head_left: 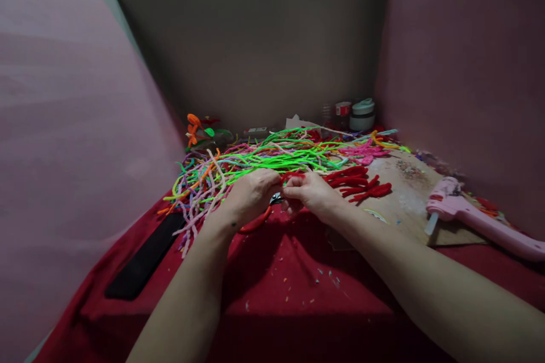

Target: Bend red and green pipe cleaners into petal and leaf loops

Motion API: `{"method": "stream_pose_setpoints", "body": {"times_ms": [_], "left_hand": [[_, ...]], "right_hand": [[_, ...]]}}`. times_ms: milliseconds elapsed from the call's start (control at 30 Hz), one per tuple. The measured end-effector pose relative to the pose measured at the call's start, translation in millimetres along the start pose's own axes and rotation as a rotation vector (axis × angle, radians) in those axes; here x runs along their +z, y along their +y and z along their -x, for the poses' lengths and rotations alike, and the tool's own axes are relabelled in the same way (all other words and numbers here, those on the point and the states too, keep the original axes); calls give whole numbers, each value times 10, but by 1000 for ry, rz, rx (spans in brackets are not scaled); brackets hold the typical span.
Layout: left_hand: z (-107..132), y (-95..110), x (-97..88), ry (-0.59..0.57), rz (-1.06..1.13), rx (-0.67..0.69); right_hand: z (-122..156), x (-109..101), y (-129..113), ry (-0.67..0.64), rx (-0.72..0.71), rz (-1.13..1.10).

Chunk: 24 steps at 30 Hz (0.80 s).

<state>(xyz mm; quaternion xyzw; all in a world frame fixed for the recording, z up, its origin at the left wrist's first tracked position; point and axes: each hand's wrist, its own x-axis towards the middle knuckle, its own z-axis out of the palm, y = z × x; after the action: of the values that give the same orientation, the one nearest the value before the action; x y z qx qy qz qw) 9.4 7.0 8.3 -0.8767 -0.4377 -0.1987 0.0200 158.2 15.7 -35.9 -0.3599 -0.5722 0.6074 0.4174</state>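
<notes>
My left hand (pixel 251 195) is closed around a small tool with red handles (pixel 256 224) and a metal tip (pixel 276 199), likely cutters. My right hand (pixel 310 193) pinches a short red pipe cleaner piece (pixel 293 177) right at that tip. Both hands meet over a red cloth (pixel 276 289), in front of a big heap of coloured pipe cleaners (pixel 264 159), mostly neon green. Several folded red pipe cleaner pieces (pixel 361 184) lie just to the right of my right hand.
A pink glue gun (pixel 468 216) lies on a cardboard sheet (pixel 409 204) at the right. Pink pipe cleaner shapes (pixel 366 152), small jars (pixel 361 114) and an orange pipe cleaner flower (pixel 195 130) stand at the back. A black strip (pixel 145 264) lies left. Walls close in all round.
</notes>
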Motion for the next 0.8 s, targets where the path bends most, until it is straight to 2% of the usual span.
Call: {"method": "stream_pose_setpoints", "body": {"times_ms": [100,167,233,300,367,433,533,600,700,800], "left_hand": [[-24,19,11,-40,307,-228],[-40,1,33,-96,633,-401],[-49,-40,66,-194,994,-557],[-50,-81,94,-274,1271,-648],[-44,-100,99,-264,1382,-650],[-36,-92,76,-149,1331,-581],[-31,-60,10,82,1117,-415],[-34,-50,-27,140,986,-305],[-42,-69,-39,115,830,-181],[-48,-108,-18,148,737,-93]], "right_hand": [[11,17,18,161,-222,384],[47,32,33,291,-411,664],[92,46,37,365,-500,876],[129,59,23,391,-527,975],[143,66,-9,398,-529,905],[134,65,-47,356,-458,641],[104,54,-88,218,-269,128],[89,46,-97,150,-197,-88],[79,40,-97,99,-172,-182],[75,46,-98,90,-178,-151]]}}
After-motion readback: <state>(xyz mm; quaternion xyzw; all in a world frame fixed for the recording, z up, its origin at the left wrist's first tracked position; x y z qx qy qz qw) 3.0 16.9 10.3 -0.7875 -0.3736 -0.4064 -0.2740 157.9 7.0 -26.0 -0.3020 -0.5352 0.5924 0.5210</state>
